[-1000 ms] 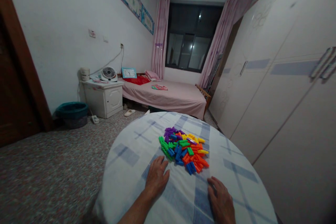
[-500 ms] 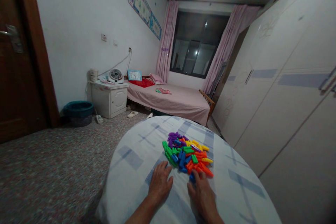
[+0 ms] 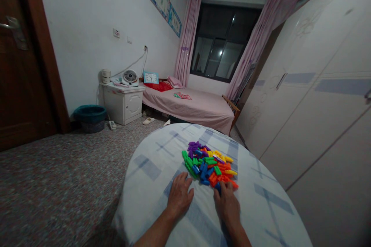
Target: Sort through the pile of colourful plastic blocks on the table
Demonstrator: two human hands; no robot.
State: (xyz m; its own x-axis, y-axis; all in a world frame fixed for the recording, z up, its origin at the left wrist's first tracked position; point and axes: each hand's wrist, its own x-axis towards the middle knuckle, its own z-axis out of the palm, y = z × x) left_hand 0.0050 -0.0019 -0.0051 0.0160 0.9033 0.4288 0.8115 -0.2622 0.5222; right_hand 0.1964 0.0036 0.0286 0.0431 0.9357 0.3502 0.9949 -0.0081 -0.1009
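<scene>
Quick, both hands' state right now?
Left hand: open, holding nothing, near small green plastic pieces.
Right hand: at a small blue plastic piece; whether gripped cannot be told.

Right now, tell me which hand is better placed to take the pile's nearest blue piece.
The right hand, I'd judge: it is right at that blue piece, while the left hand lies apart from it, nearer the green pieces.

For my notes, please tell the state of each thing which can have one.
White wardrobe doors: closed
White cabinet door: closed
Pink fabric curtains: drawn apart
White electric fan: motion unclear
Multicoloured plastic pieces: heaped loosely
Left hand: open, empty
Right hand: at blue plastic piece, grip unclear
</scene>
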